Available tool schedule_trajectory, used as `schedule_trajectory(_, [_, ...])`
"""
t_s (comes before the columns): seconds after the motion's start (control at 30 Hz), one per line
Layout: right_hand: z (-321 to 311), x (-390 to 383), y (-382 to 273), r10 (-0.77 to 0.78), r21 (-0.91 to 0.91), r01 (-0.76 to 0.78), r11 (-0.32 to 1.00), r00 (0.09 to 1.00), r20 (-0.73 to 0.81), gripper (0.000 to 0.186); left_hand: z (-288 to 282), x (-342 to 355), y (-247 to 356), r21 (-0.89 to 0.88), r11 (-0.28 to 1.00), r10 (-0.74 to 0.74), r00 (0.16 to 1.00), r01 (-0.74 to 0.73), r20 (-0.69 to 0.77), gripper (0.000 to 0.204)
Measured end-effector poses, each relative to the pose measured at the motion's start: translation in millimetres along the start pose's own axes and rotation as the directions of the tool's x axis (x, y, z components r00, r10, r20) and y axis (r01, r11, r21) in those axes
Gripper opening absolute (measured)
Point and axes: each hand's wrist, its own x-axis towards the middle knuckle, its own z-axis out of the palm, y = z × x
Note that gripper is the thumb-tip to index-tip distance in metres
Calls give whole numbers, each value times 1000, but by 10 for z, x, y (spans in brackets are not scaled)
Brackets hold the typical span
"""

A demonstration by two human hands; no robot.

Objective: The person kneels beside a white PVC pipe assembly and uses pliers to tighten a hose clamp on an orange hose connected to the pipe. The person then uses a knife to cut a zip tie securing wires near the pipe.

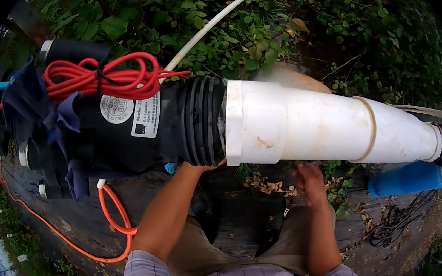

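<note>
Across the view lies a long assembly: a black cylindrical unit (123, 150) with a ribbed collar (201, 121), joined to a wide white plastic pipe (307, 119). From underneath, my left hand (201, 166) holds the collar near the joint; most of its fingers are hidden. My right hand (310, 182) is just below the white pipe, its fingers curled in. Whether anything is inside them cannot be made out. A coiled red cord (100, 78) rests on the black unit, with dark blue cloth (34, 100) tied around it.
Leafy plants (207, 24) fill the far side, crossed by a thin white hose (232, 7). Behind the pipe shows a blurred tan shape (302, 77). An orange hose (95, 258) loops at left. A blue container (408, 178) and dark cable (392, 230) lie at right.
</note>
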Motion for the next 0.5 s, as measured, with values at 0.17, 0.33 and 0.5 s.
schedule_trajectory(0.17, [-353, 233, -48, -552, -528, 502, 685, 830, 73, 20, 143, -1, 387, -20, 998, 59, 998, -59, -4, 63])
schedule_trajectory(0.33, [-444, 227, -177, -614, -816, 576, 42, 660, 433, 35, 28, -221, 105, -26, 998, 56, 994, -54, 92, 62])
schedule_trajectory(0.5, [-585, 348, -239, -511, -763, 643, 63, 678, 529, 48, -219, -269, -310, 9, 1000, 16, 982, -18, 188, 61])
